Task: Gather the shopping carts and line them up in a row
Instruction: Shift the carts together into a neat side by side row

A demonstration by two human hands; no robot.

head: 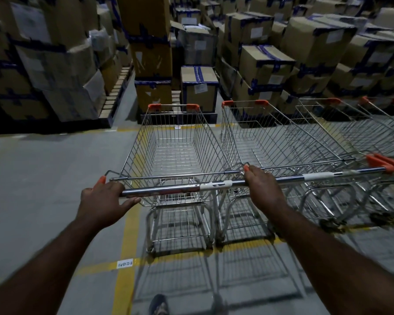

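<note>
Fingers of left hand and right hand grip the handle; neighbouring cart close right, open floor left.

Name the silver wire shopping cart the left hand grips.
The leftmost silver wire shopping cart; left hand grips its handle, others stand to its right.

Four-plus carts (right edge unclear), two hands, dozens of boxes.

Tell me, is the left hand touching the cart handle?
Touching. The head view shows the left hand wrapped round the end of the cart handle, with its thumb under the bar.
</note>
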